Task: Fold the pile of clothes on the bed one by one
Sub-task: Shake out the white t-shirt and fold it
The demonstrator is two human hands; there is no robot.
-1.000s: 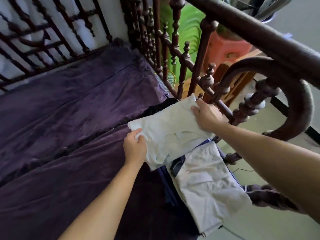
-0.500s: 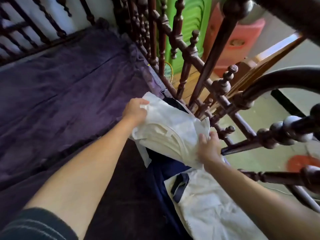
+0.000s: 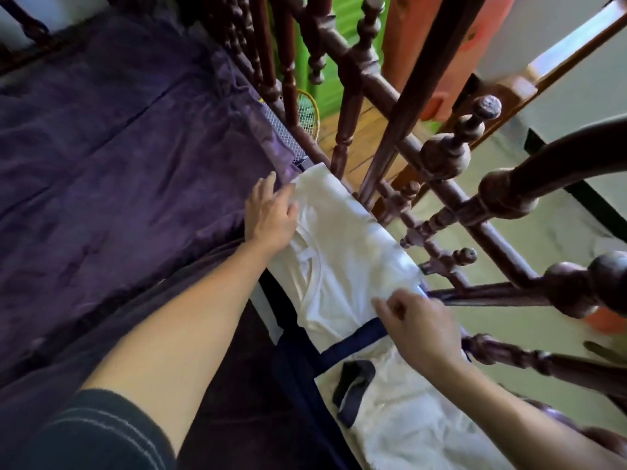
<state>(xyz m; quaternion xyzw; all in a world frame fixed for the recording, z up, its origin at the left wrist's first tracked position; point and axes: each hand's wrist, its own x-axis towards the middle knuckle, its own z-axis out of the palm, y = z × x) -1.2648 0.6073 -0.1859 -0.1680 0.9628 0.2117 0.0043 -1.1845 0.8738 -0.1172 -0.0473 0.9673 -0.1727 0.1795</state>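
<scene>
A folded white garment [image 3: 342, 252] lies flat along the bed's right edge, against the wooden rail. My left hand [image 3: 271, 215] rests on its far left corner with fingers spread and fairly straight. My right hand [image 3: 417, 320] hovers at its near right corner, fingers loosely curled, touching or just above the cloth. Beneath and nearer to me lie a dark navy garment [image 3: 298, 364] and another white garment [image 3: 407, 412] with a dark strap.
The bed is covered by a purple sheet [image 3: 118, 164]. A dark turned-wood railing [image 3: 441, 184] runs close along the right side of the clothes. Beyond it are a green panel, a red plastic item and pale floor.
The white garment was lifted and folded over, and now lies flat by the rail. My left hand moved to its far corner; my right hand moved to its near corner.
</scene>
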